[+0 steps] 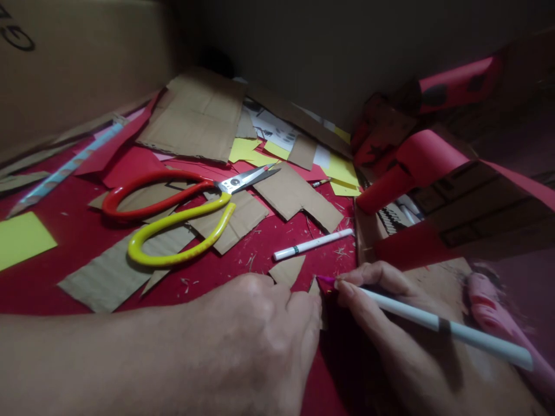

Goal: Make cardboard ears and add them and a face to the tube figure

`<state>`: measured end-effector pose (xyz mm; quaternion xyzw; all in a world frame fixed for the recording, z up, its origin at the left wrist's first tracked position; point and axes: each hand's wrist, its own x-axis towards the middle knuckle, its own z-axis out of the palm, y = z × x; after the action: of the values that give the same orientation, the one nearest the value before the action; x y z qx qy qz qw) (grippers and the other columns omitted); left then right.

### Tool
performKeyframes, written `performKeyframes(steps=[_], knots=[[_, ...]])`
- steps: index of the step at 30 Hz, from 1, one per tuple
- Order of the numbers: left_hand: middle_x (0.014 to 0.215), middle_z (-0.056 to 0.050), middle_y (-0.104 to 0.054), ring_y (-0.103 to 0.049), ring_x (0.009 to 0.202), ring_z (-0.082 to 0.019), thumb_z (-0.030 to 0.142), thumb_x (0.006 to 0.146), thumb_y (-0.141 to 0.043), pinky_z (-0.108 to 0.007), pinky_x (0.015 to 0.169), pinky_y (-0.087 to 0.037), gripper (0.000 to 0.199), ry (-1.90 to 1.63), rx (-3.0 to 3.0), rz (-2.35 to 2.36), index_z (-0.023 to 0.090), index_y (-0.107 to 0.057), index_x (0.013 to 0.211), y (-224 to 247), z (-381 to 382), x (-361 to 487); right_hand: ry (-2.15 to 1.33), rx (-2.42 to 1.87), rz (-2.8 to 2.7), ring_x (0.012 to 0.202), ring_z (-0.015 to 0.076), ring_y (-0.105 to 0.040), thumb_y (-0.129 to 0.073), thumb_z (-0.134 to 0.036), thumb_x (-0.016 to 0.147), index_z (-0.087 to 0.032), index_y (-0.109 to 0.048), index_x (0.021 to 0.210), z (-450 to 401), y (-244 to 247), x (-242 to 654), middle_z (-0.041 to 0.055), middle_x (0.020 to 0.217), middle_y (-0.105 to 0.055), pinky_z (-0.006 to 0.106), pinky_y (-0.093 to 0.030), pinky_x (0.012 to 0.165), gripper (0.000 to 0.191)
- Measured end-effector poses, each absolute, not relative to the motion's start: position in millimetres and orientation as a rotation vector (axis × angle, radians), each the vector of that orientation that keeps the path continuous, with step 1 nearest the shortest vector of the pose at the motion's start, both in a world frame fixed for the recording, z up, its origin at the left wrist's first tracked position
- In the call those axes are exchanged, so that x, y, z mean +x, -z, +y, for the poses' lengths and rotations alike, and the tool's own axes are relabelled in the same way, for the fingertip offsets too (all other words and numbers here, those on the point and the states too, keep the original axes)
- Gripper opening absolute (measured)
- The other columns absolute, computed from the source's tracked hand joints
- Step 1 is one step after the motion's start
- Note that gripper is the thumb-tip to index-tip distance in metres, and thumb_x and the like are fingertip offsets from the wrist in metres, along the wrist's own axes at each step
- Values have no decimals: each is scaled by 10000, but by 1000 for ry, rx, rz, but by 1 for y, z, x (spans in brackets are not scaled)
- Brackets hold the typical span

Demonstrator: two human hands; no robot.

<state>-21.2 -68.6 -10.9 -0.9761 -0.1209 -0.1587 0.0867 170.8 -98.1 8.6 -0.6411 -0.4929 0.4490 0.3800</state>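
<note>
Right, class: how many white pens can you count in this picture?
2. One white pen lies on the red surface beyond the hands; the right hand holds the other. More may be hidden among the scraps.

The right hand grips a white marker, tip beside the left hand; scissors lie farther left.

One scissors, two white pens.
</note>
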Motion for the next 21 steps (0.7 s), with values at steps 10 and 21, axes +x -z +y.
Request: performKeyframes(steps=[10,21], knots=[[892,-110,-718,-640,709,-228,86,729,-510,-351,541,-578,228,480,-2894,-357,116,-675,884,10,-70,-22,-1083,-1761,-1326,582,244,-702,-685,-402,788,-240,-647,718,-97,-12,167,40,593,-692,284,-547,466,181],[890,-106,-714,-633,705,-218,83,742,-506,-335,533,-563,233,472,-2892,-359,110,-674,902,12,-69,-21,-1055,-1806,-1318,568,219,-678,-653,-356,806,-240,-614,693,-99,-14,167,40,615,-701,274,-538,484,166]])
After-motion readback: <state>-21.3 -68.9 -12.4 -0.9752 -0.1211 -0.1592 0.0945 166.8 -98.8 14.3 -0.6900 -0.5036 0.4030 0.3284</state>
